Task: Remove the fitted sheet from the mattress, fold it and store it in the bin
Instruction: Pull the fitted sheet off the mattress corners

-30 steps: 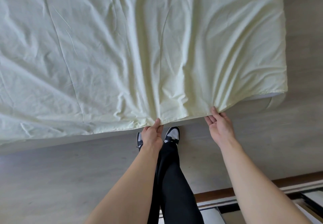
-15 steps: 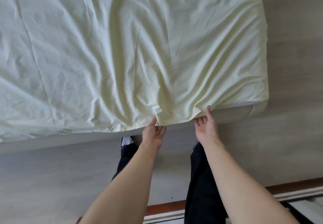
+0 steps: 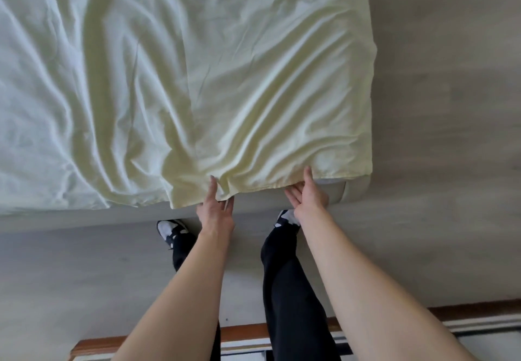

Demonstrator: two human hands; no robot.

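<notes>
The pale sheet [image 3: 197,78] is spread, wrinkled, over the mattress [image 3: 335,194]. Its near hem is pinched by the left hand [image 3: 215,208], thumb on top, and by the right hand [image 3: 307,195], fingers beneath the edge.

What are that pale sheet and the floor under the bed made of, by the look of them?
The sheet looks like thin woven cloth, perhaps cotton, matt pale yellow: it wrinkles softly where both hands pinch its edge. The floor seems grey wood-look plank or laminate, smooth, with faint streaky grain; which one I cannot tell.
</notes>
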